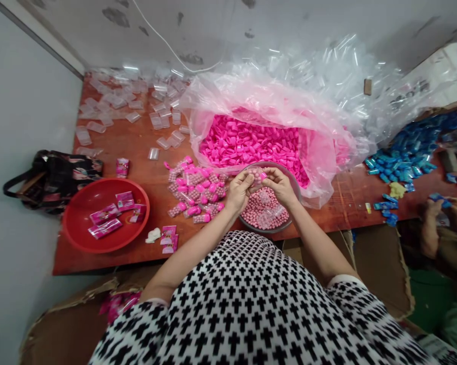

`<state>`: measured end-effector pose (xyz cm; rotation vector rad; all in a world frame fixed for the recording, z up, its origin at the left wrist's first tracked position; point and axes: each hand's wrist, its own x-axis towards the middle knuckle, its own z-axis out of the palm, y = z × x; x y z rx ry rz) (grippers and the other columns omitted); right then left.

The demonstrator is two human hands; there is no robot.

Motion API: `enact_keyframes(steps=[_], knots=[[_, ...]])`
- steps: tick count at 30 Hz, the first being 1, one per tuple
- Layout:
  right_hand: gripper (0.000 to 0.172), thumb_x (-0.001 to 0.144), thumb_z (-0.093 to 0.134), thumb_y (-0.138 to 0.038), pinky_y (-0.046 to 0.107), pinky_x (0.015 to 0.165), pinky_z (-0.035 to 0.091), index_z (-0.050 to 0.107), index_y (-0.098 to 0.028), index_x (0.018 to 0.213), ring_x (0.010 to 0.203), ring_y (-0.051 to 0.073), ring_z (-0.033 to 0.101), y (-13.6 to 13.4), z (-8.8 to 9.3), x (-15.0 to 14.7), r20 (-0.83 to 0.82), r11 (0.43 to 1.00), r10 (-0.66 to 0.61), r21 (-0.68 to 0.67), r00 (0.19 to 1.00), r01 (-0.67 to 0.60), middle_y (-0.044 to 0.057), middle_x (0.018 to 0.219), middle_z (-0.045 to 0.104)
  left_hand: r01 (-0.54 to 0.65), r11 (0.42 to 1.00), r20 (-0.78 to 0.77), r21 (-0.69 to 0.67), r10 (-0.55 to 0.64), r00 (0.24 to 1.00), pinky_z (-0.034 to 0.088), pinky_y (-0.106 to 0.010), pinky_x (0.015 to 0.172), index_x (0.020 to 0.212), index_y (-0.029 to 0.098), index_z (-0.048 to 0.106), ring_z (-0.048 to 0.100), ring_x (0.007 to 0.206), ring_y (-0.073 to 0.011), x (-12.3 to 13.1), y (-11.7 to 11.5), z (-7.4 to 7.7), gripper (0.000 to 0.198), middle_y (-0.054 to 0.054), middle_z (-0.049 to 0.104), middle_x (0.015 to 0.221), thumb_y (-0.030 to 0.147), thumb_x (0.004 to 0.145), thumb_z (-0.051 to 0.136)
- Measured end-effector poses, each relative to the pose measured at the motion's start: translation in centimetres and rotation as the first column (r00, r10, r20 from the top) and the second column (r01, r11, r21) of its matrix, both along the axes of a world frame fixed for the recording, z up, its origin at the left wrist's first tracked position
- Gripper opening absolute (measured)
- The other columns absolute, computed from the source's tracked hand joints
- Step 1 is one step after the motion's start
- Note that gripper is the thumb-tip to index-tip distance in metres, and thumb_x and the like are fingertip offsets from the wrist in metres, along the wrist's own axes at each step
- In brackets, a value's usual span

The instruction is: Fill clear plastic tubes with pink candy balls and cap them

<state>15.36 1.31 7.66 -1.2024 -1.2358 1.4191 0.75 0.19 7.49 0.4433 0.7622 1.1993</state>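
Between my two hands, above a grey bowl (297, 195), is a small clear container (256, 176) filled with pink beads, a bright pink cap at its right end. My left hand (240, 190) pinches the clear body. The fingers of my right hand (280, 186) are closed on the pink cap. Loose pink beads (253, 205) fill the bowl, and a few clear containers lie on them. To the left is a pile of capped, bead-filled containers (198, 190). Behind the bowl, a large plastic bag (319, 152) lies open, full of pink caps (247, 139).
Empty clear containers (114, 101) lie scattered at the back left. A red basin (76, 230) holds several pink packets, with a black handbag (49, 177) beside it. On the right are blue packets (407, 157) and a co-worker's hands (435, 213). Cardboard boxes (380, 263) stand below the table edge.
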Motion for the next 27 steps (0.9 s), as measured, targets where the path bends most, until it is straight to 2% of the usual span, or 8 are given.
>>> enact_keyframes(steps=[4, 7, 9, 12, 14, 18, 22, 27], knots=[[0.034, 0.067, 0.074, -0.043, 0.028, 0.076, 0.051, 0.055, -0.021, 0.084, 0.079, 0.013, 0.059, -0.6, 0.4, -0.6, 0.027, 0.997, -0.047, 0.065, 0.999, 0.045, -0.001, 0.084, 0.06, -0.019, 0.999, -0.006, 0.026, 0.019, 1.0, 0.056, -0.033, 0.082, 0.089, 0.016, 0.062, 0.066, 0.077, -0.0125, -0.1, -0.2, 0.1, 0.035, -0.001, 0.069, 0.085, 0.04, 0.067, 0.076], [0.031, 0.068, 0.074, -0.04, 0.025, 0.068, 0.05, 0.055, -0.02, 0.081, 0.071, 0.011, 0.057, -0.7, 0.9, -0.7, 0.053, 0.994, -0.078, 0.087, 0.996, 0.073, -0.002, 0.079, 0.058, -0.062, 0.998, -0.021, 0.022, 0.063, 0.998, 0.057, -0.032, 0.08, 0.089, 0.016, 0.062, 0.066, 0.077, -0.0125, -0.2, -0.3, 0.1, 0.036, -0.001, 0.069, 0.085, 0.039, 0.066, 0.077], [0.029, 0.069, 0.073, -0.038, 0.024, 0.061, 0.047, 0.054, -0.02, 0.081, 0.064, 0.01, 0.055, -0.7, 1.2, -0.6, 0.099, 0.981, -0.172, 0.103, 0.98, 0.161, -0.004, 0.074, 0.056, -0.068, 0.998, -0.049, 0.016, 0.069, 0.996, 0.057, -0.03, 0.076, 0.089, 0.016, 0.062, 0.066, 0.079, -0.0132, -0.1, -0.4, 0.0, 0.037, -0.002, 0.069, 0.087, 0.04, 0.065, 0.077], [0.027, 0.07, 0.073, -0.036, 0.024, 0.062, 0.047, 0.056, -0.02, 0.082, 0.064, 0.01, 0.055, -0.9, 1.7, -0.5, 0.241, 0.94, -0.315, 0.213, 0.918, 0.267, -0.004, 0.075, 0.058, -0.025, 0.999, -0.106, 0.032, 0.028, 0.994, 0.057, -0.029, 0.074, 0.088, 0.016, 0.063, 0.065, 0.078, -0.0136, -0.1, -0.6, -0.1, 0.037, -0.002, 0.069, 0.089, 0.041, 0.064, 0.077], [0.024, 0.072, 0.071, -0.037, 0.025, 0.064, 0.048, 0.058, -0.021, 0.084, 0.067, 0.011, 0.057, -1.2, 2.0, -0.4, 0.291, 0.943, -0.286, 0.253, 0.913, 0.215, -0.002, 0.079, 0.06, -0.016, 0.999, -0.108, 0.032, 0.02, 0.994, 0.057, -0.028, 0.073, 0.087, 0.017, 0.063, 0.065, 0.074, -0.0124, -0.2, -0.6, -0.2, 0.037, -0.001, 0.068, 0.085, 0.041, 0.063, 0.078], [0.022, 0.08, 0.062, -0.042, 0.026, 0.059, 0.049, 0.058, -0.021, 0.082, 0.059, 0.011, 0.057, -1.6, 2.1, -0.2, 0.211, 0.986, -0.088, 0.16, 0.973, 0.054, -0.002, 0.069, 0.059, -0.004, 0.999, -0.106, 0.045, 0.009, 0.994, 0.057, -0.028, 0.073, 0.087, 0.017, 0.064, 0.064, 0.072, -0.0119, -0.2, -0.5, -0.3, 0.037, -0.001, 0.068, 0.082, 0.04, 0.062, 0.079], [0.03, 0.072, 0.07, -0.044, 0.023, 0.051, 0.047, 0.055, -0.022, 0.085, 0.052, 0.009, 0.054, -1.0, 1.8, 0.5, 0.169, 0.992, -0.099, 0.099, 0.981, 0.083, -0.005, 0.066, 0.057, 0.068, 0.991, -0.175, 0.113, -0.047, 0.983, 0.056, -0.033, 0.078, 0.092, 0.018, 0.066, 0.065, 0.076, -0.0144, -0.2, -0.4, -0.4, 0.036, -0.002, 0.069, 0.086, 0.041, 0.066, 0.076], [0.031, 0.075, 0.069, -0.039, 0.028, 0.071, 0.052, 0.062, -0.022, 0.1, 0.077, 0.014, 0.062, -0.5, 2.9, 2.1, 0.346, 0.97, -0.12, 0.239, 0.93, 0.036, 0.001, 0.088, 0.066, 0.113, 0.982, -0.268, 0.152, -0.069, 0.961, 0.055, -0.037, 0.081, 0.095, 0.018, 0.068, 0.066, 0.084, -0.019, -0.5, -0.4, -0.5, 0.038, -0.004, 0.07, 0.093, 0.045, 0.069, 0.073]])
